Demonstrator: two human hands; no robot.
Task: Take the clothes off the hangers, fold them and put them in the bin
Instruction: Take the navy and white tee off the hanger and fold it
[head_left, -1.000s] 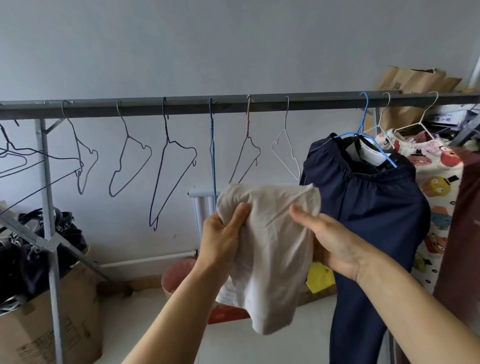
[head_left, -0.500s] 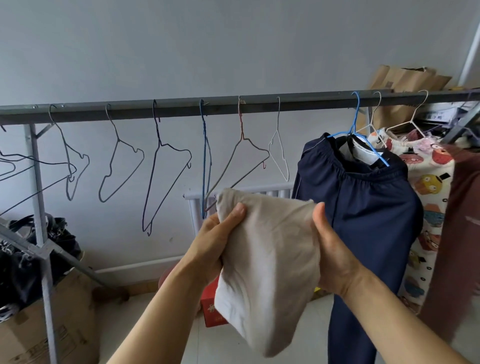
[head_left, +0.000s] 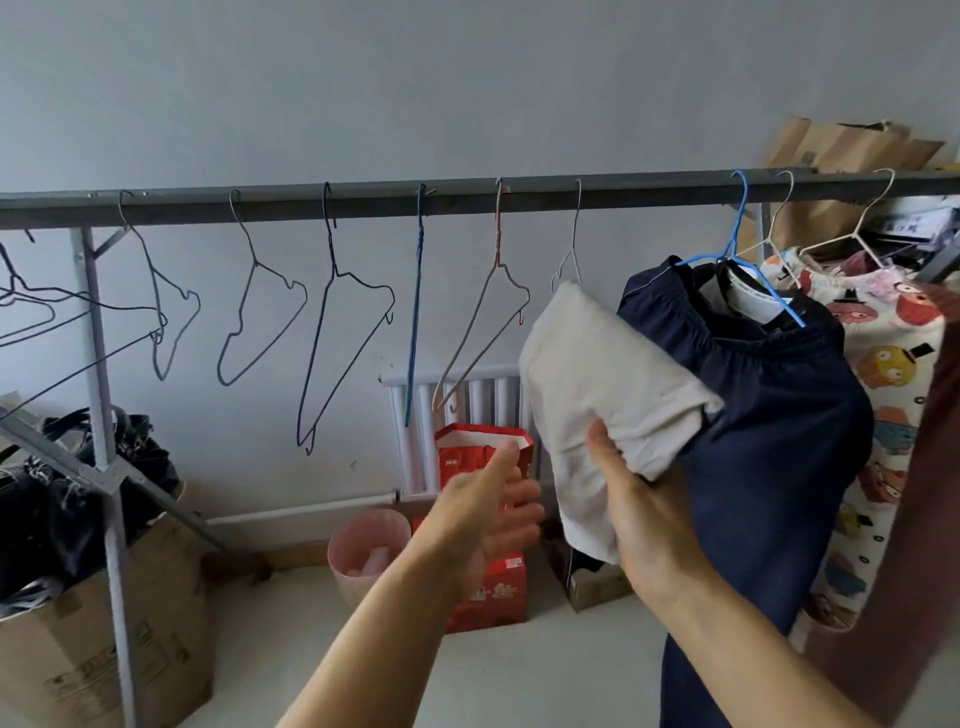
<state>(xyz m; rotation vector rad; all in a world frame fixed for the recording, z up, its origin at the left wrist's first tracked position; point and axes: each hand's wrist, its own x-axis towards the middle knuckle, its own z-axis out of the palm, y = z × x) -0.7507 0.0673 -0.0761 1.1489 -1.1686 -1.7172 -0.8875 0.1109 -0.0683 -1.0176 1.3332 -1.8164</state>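
1. Folding looks done for the cream garment (head_left: 613, 395): held up as a folded bundle in front of the rail (head_left: 467, 195), just left of the navy trousers (head_left: 769, 431) on the blue hanger (head_left: 737, 249).
2. Right hand (head_left: 644, 525) grasping the bundle from below, thumb pressed on its front.
3. Left hand (head_left: 488, 514) released, fingers relaxed, off the cloth and holding nothing.
4. Next, probably: carry the bundle to the bin and set it down flat so the folds keep; a 1-handed hold could let layers slip.
5. Which container is the bin: cannot tell.
6. Pink basket (head_left: 366, 545) on the floor: something pale inside, too blurred to name.
7. Cardboard box (head_left: 104, 649) at lower left: dark items piled on top.
8. Red box (head_left: 493, 592) and red bag (head_left: 483, 447) by the radiator (head_left: 457, 410): contents hidden.
9. Still hanging: navy trousers, patterned top (head_left: 893, 364).
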